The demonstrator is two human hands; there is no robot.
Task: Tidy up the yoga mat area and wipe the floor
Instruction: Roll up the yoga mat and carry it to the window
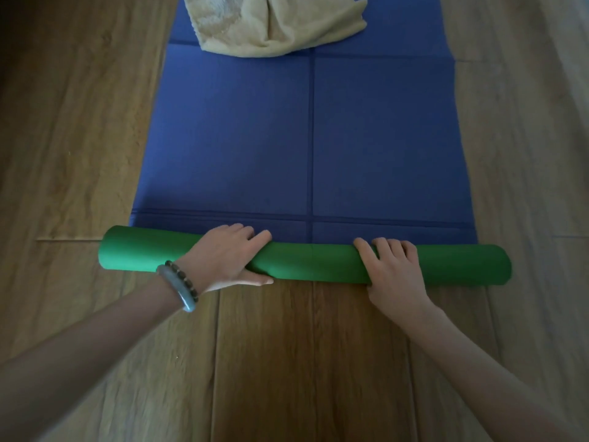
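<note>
The yoga mat (242,138) lies blue side up on the wooden floor (79,129). Its near end is wound into a green roll (315,261) lying crosswise. The left hand (228,258) grips the roll left of centre, fingers over the top and thumb along the near side. The right hand (393,269) clasps it right of centre, fingers bent over the top; its thumb cannot be made out. The hands are apart. Two bracelets (181,287) sit on the left wrist. A cream towel (280,23) lies on the mat's far part, cut off by the top edge.
</note>
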